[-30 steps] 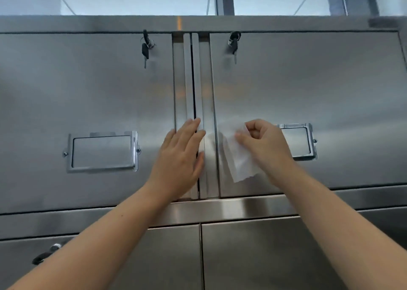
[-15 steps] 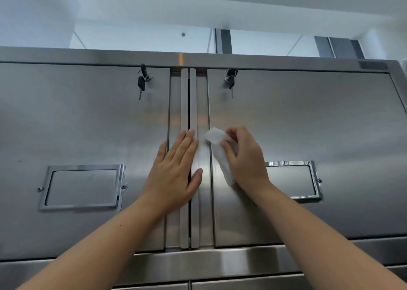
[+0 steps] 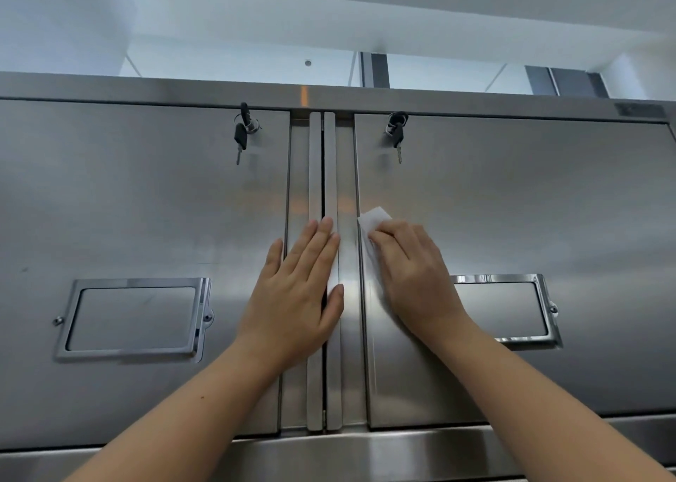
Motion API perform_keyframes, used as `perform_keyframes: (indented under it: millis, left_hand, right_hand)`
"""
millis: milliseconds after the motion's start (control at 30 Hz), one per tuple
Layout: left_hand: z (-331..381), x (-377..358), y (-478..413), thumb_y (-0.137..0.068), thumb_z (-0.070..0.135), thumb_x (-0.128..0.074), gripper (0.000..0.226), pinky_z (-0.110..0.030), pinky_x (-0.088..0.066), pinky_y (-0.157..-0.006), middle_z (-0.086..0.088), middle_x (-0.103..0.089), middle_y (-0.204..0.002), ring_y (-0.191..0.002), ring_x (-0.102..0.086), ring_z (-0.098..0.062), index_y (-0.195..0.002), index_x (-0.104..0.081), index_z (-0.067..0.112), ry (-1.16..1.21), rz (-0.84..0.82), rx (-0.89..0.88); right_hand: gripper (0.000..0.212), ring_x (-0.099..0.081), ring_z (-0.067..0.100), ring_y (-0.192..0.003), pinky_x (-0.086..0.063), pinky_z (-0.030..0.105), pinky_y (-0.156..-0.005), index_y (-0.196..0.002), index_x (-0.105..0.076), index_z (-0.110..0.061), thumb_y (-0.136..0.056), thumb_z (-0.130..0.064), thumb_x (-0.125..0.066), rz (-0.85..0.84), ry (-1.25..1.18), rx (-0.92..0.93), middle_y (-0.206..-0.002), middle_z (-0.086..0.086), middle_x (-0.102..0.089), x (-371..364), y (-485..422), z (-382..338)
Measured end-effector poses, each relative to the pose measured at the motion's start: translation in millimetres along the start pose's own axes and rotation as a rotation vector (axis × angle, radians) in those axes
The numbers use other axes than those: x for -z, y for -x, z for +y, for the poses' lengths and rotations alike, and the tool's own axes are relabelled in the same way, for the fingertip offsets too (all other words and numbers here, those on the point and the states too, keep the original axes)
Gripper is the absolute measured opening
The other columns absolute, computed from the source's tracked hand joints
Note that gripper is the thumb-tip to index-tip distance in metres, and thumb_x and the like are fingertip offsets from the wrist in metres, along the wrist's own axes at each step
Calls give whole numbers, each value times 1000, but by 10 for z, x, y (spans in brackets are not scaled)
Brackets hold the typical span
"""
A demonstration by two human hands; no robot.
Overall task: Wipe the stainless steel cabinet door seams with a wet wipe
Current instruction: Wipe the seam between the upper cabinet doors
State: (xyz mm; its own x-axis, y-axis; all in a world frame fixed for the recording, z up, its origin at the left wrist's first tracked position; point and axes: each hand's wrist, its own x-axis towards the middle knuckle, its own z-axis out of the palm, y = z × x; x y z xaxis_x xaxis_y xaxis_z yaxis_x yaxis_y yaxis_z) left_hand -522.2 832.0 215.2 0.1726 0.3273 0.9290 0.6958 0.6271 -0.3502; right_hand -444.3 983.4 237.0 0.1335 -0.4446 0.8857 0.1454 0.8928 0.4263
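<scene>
Two stainless steel cabinet doors, the left door (image 3: 146, 207) and the right door (image 3: 512, 196), meet at a dark vertical centre seam (image 3: 323, 174) flanked by two raised steel strips. My left hand (image 3: 296, 295) lies flat with straight fingers across the strips and the seam. My right hand (image 3: 413, 276) presses a white wet wipe (image 3: 373, 220) against the right door's inner edge, beside the groove at that edge. Most of the wipe is hidden under the fingers; a corner sticks out above them.
Keys hang from a lock near the top of each door, the left keys (image 3: 241, 134) and the right keys (image 3: 397, 134). Each door carries a framed label holder, left holder (image 3: 133, 318) and right holder (image 3: 512, 309). A steel ledge (image 3: 365, 448) runs below the doors.
My right hand has carried the wipe up and left to the right door's inner edge and now lies flatter on it. The view has tilted upward; my left hand stays on the centre strips.
</scene>
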Motion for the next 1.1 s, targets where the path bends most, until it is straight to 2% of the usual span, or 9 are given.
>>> perform_keyframes:
  millis: [67,133,233,300,400,500,667,933,1100]
  left_hand:
    - [-3,1,5,-88,36,-30,61,-48,-20,-109,-9,-29,-149,-138,-23,-27,-140,-36,5,16,-6,7]
    - [-8,0,5,-88,38,-28,63,-45,-16,-111,-6,-24,-151,-140,-18,-23,-142,-31,7,31,-23,10]
    - [-37,2,-7,-88,42,-20,65,-39,-6,-115,0,-12,-153,-142,-6,-16,-145,-19,13,52,-63,19]
    - [-82,3,-33,-86,46,-12,65,-33,4,-115,7,0,-153,-141,6,-9,-145,-6,19,48,-89,23]
    - [-172,6,-111,-86,48,-2,62,-32,11,-113,11,13,-151,-139,16,-5,-143,6,25,3,-108,2]
    - [-272,14,-232,-85,49,5,62,-34,14,-113,13,21,-149,-136,23,-3,-142,13,26,-57,-108,-17]
    - [-392,38,-448,-83,50,7,62,-32,18,-110,15,21,-148,-135,24,0,-140,14,28,-59,-81,-1]
    - [-376,14,-435,-83,49,8,62,-36,11,-112,16,23,-146,-135,23,-1,-141,13,27,-58,-47,20]
    - [-369,14,-434,-82,48,10,63,-38,11,-112,15,25,-146,-134,26,-1,-141,15,27,-73,-43,21]
  right_hand:
    - [35,-59,39,-107,-49,42,-90,-119,-58,9,-89,-8,-49,-146,23,21,-119,24,-59,31,61,-8]
    - [55,-30,29,-138,-27,39,-110,-141,-32,1,-94,-28,-29,-350,9,-15,-148,16,-31,69,82,-12]
    - [63,24,9,-138,13,29,-113,-142,15,-18,-90,-50,-2,-518,50,-30,-149,-2,26,26,39,60]
    - [64,34,5,-133,24,24,-107,-136,28,-23,-91,-60,1,-543,77,-26,-142,-7,40,-27,-42,108]
    - [67,33,5,-134,24,24,-107,-137,28,-24,-87,-59,-1,-561,83,-15,-143,-7,39,-85,-236,172]
    - [66,28,8,-137,18,29,-110,-141,21,-21,-95,-51,-15,-560,100,-15,-148,-4,31,-145,-453,245]
    - [65,22,10,-140,12,31,-112,-147,11,-17,-99,-42,-24,-541,98,-47,-154,0,22,-189,-763,328]
    - [64,28,8,-135,11,31,-113,-145,15,-16,-99,-40,-22,-543,121,-15,-152,1,24,-137,-583,317]
    - [65,20,15,-141,13,29,-111,-148,9,-13,-99,-42,-23,-511,113,-139,-155,5,20,-305,-891,277]
